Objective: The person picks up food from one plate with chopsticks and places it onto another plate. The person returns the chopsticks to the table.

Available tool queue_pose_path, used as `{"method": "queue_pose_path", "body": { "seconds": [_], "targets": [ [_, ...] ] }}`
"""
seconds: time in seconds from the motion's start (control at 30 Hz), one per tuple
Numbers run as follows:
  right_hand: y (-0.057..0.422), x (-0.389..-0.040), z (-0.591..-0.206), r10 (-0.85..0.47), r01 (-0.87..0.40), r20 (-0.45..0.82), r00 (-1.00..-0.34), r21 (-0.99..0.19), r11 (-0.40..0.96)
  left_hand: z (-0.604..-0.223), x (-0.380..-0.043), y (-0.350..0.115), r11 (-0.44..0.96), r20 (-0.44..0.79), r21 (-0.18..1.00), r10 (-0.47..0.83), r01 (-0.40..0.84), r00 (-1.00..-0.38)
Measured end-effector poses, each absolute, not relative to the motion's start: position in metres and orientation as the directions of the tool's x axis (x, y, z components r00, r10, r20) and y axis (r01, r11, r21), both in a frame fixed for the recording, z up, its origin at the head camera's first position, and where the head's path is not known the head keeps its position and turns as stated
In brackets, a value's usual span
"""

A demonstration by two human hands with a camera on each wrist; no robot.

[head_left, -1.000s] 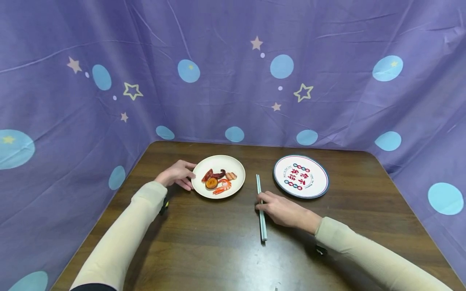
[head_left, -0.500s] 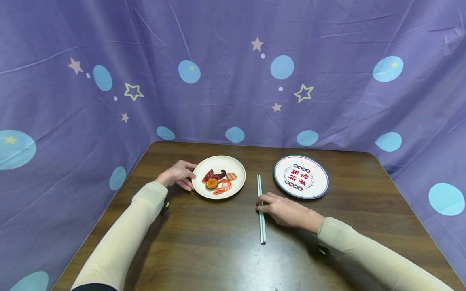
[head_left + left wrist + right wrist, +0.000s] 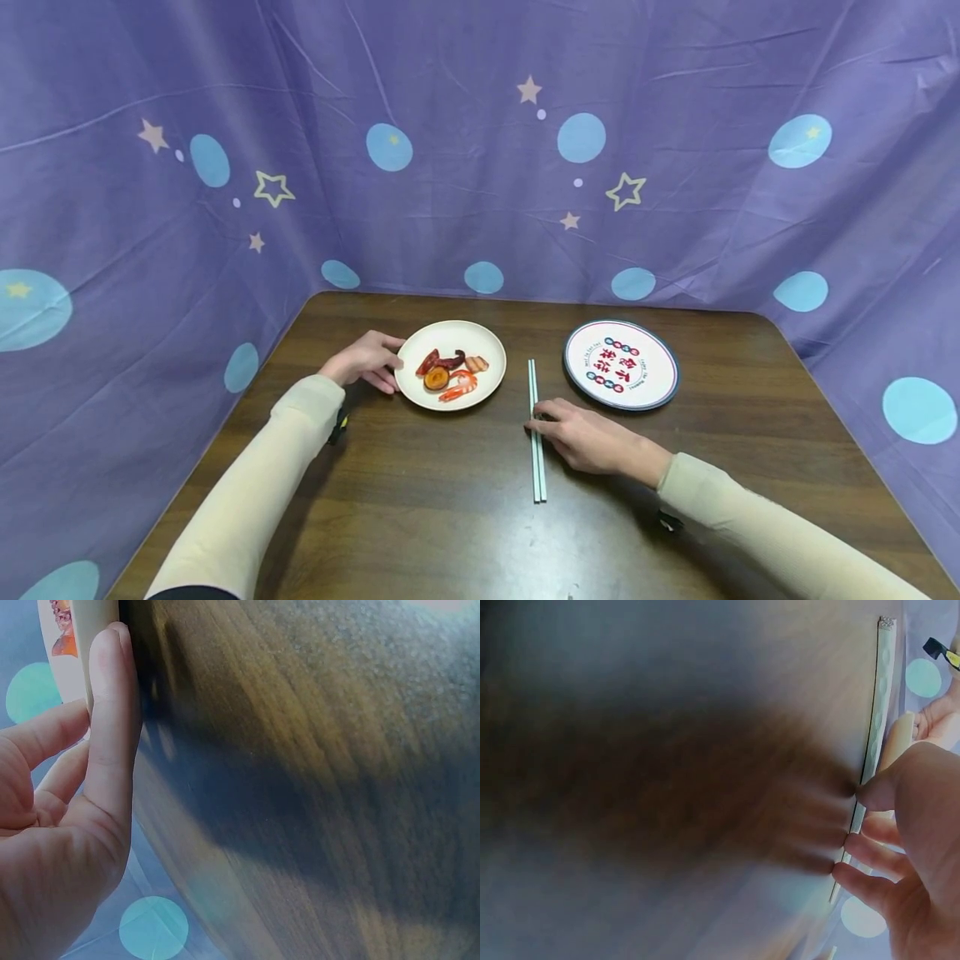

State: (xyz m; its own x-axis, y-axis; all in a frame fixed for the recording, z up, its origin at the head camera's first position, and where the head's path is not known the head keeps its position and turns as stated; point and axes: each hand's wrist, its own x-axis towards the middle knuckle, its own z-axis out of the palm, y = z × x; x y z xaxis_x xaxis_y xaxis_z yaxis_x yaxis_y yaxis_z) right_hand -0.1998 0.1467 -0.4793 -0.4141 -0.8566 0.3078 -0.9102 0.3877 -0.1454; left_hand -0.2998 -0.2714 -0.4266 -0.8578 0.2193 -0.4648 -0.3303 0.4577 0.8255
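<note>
At the cream plate's left edge, my left hand grips the rim, its thumb and fingers on opposite faces in the left wrist view. On that plate lie an orange shrimp, a round brown slice, a dark red tentacle-like piece and other small food pieces. My right hand holds a pair of pale green chopsticks near their middle, fingertips and thumb around them. The chopsticks lie lengthwise on the table, side by side with a narrow gap. The hand hides part of their middle.
Behind my right hand stands a white plate with a blue rim and red lettering. Everything rests on a brown wooden table. A purple curtain with stars and blue dots hangs along the table's back and sides.
My right hand has shifted slightly toward me and to the right. The chopsticks' near ends have swung a little left and now lie slightly apart. The left hand and both plates stay put.
</note>
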Motion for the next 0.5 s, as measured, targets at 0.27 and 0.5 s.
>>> {"method": "queue_pose_path", "body": {
  "seconds": [0.27, 0.5],
  "targets": [
    [0.1433, -0.1981, -0.4799, -0.855, -0.906, 0.300, -0.424, -0.152, 0.396, -0.4266, -0.3005, -0.2737, 0.450, -0.461, 0.830, 0.220, -0.330, -0.860],
    [0.1430, -0.1945, -0.4800, -0.835, -0.889, 0.307, -0.457, -0.154, 0.431, -0.4273, -0.3008, -0.2735, 0.457, -0.467, 0.825, 0.220, -0.332, -0.857]
  ]
}}
